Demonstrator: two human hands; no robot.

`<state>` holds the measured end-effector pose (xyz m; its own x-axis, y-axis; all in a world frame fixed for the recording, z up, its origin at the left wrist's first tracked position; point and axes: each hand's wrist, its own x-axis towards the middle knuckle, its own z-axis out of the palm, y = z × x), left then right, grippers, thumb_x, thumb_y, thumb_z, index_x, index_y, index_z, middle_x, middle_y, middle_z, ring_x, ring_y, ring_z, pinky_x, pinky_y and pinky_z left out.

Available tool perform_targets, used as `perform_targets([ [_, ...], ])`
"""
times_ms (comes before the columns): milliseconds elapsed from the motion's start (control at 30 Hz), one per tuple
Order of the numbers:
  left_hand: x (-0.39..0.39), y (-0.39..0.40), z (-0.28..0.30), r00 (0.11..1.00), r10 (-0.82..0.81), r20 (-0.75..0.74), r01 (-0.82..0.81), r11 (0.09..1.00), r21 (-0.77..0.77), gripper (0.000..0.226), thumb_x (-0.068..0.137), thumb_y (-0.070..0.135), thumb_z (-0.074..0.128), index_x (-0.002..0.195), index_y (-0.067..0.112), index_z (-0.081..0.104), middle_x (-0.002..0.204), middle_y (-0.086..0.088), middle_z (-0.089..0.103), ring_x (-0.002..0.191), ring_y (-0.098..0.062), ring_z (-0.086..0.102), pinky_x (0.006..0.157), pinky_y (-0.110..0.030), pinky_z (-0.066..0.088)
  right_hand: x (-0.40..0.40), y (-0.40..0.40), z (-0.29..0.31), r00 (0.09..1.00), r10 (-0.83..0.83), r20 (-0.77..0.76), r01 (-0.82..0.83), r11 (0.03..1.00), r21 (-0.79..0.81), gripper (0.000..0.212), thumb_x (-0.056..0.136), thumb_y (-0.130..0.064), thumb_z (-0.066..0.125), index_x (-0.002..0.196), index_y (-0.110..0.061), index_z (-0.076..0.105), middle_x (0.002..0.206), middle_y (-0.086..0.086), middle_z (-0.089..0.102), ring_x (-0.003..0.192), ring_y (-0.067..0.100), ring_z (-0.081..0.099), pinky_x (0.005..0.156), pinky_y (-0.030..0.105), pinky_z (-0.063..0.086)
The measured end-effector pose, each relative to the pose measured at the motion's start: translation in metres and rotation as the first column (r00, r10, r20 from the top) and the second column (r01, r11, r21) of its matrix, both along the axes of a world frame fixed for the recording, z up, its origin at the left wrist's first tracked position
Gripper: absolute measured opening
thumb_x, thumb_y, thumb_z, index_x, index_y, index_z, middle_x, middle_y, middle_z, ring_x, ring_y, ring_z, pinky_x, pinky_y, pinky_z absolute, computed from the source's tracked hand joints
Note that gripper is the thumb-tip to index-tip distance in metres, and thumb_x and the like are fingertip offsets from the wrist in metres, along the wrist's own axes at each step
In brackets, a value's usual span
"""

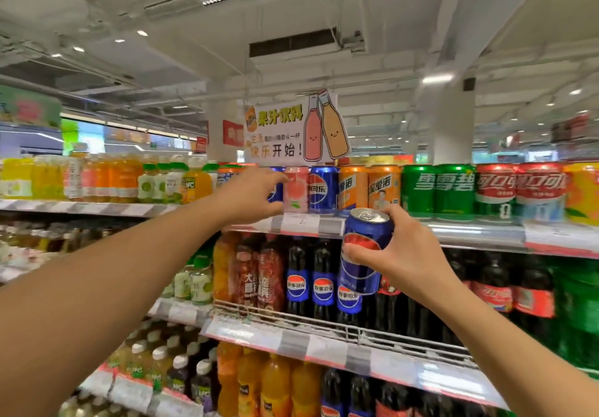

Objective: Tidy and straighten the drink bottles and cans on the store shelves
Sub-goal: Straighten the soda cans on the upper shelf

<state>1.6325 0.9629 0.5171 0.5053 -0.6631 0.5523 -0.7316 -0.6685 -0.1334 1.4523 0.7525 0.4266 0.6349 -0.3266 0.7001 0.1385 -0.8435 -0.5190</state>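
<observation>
Your left hand reaches to the top shelf, fingers curled round the pink peach-printed aluminium can, upright in the row. Your right hand clamps a blue cola can, tilted, just below the shelf edge, right of pink.
</observation>
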Motion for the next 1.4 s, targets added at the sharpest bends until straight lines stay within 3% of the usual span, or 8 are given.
perform_targets([
  [133, 0.052, -0.017, 0.022, 0.997, -0.081, 0.014, 0.082, 0.991, -0.102, 0.064, 0.090, 0.039, 0.066, 0.149, 0.022, 0.045, 0.146, -0.003, 0.054, 0.130, -0.024, 0.051, 0.106, -0.044, 0.047, 0.013, 0.010, 0.014, 0.997, -0.074, 0.025, 0.075, 0.997, -0.017, 0.056, 0.063, -0.057, 0.086, 0.103, -0.031, 0.057, 0.083, -0.011, 0.074, 0.075, 0.006, 0.070, 0.073, 0.040, 0.060],
  [267, 0.093, -0.035, 0.041, 0.996, -0.084, 0.044, 0.085, 0.996, -0.031, 0.076, 0.090, 0.051, 0.063, 0.155, 0.024, 0.035, 0.156, -0.006, 0.042, 0.143, -0.031, 0.034, 0.117, -0.049, 0.033, 0.028, 0.020, 0.027, 0.987, -0.151, 0.052, 0.154, 0.987, -0.046, 0.051, 0.064, -0.056, 0.085, 0.096, -0.027, 0.059, 0.075, -0.012, 0.072, 0.067, 0.003, 0.067, 0.065, 0.035, 0.058],
  [400, 0.113, -0.056, 0.038, 0.997, -0.073, 0.031, 0.073, 0.997, 0.018, 0.086, 0.088, 0.066, 0.057, 0.158, 0.028, 0.025, 0.164, -0.006, 0.028, 0.153, -0.036, 0.010, 0.122, -0.056, 0.015, 0.040, 0.029, 0.033, 0.978, -0.210, 0.000, 0.210, 0.975, -0.077, 0.054, 0.063, -0.061, 0.082, 0.098, -0.028, 0.058, 0.079, -0.010, 0.073, 0.071, 0.008, 0.069, 0.069, 0.040, 0.060],
  [533, 0.129, -0.072, 0.029, 0.999, -0.051, 0.012, 0.051, 0.999, 0.000, 0.082, 0.088, 0.073, 0.047, 0.156, 0.030, 0.031, 0.166, -0.009, 0.022, 0.154, -0.039, 0.000, 0.122, -0.064, 0.004, 0.036, 0.032, 0.035, 0.963, -0.270, -0.009, 0.267, 0.956, -0.118, 0.056, 0.062, -0.062, 0.080, 0.101, -0.029, 0.057, 0.079, -0.008, 0.073, 0.071, 0.009, 0.069, 0.069, 0.042, 0.060],
  [867, 0.130, -0.074, 0.017, 0.981, -0.124, 0.151, 0.141, 0.984, -0.110, 0.065, 0.086, 0.067, 0.054, 0.130, 0.019, 0.045, 0.131, -0.009, 0.062, 0.138, -0.037, 0.040, 0.120, -0.064, 0.014, 0.020, 0.029, 0.045, 0.929, -0.364, 0.058, 0.369, 0.921, -0.122, 0.046, 0.070, -0.050, 0.088, 0.093, -0.026, 0.057, 0.070, -0.009, 0.065, 0.060, 0.005, 0.060, 0.057, 0.022, 0.047],
  [1033, 0.127, -0.068, 0.014, 0.971, -0.175, 0.163, 0.201, 0.967, -0.159, 0.067, 0.080, 0.068, 0.063, 0.126, 0.022, 0.044, 0.128, -0.008, 0.061, 0.126, -0.034, 0.050, 0.119, -0.063, 0.017, 0.024, 0.031, 0.049, 0.939, -0.338, 0.065, 0.343, 0.933, -0.108, 0.043, 0.070, -0.046, 0.089, 0.091, -0.028, 0.056, 0.070, -0.011, 0.063, 0.060, 0.004, 0.058, 0.056, 0.017, 0.040],
  [1267, 0.112, -0.056, 0.001, 0.951, -0.265, 0.158, 0.288, 0.945, -0.153, 0.087, 0.084, 0.051, 0.071, 0.151, 0.021, 0.025, 0.146, -0.010, 0.042, 0.131, -0.032, 0.050, 0.123, -0.061, 0.007, 0.031, 0.037, 0.052, 0.953, -0.298, 0.057, 0.303, 0.943, -0.135, 0.043, 0.070, -0.048, 0.089, 0.090, -0.032, 0.054, 0.071, -0.013, 0.065, 0.062, 0.003, 0.060, 0.059, 0.019, 0.042],
  [1400, 0.107, -0.045, -0.005, 0.924, -0.323, 0.207, 0.376, 0.867, -0.328, 0.078, 0.079, 0.045, 0.078, 0.143, 0.025, 0.038, 0.137, -0.007, 0.045, 0.124, -0.031, 0.052, 0.119, -0.056, 0.025, 0.039, 0.039, 0.059, 0.960, -0.277, 0.052, 0.282, 0.946, -0.160, 0.050, 0.069, -0.049, 0.088, 0.099, -0.023, 0.058, 0.079, -0.009, 0.069, 0.069, 0.011, 0.066, 0.061, 0.025, 0.049],
])
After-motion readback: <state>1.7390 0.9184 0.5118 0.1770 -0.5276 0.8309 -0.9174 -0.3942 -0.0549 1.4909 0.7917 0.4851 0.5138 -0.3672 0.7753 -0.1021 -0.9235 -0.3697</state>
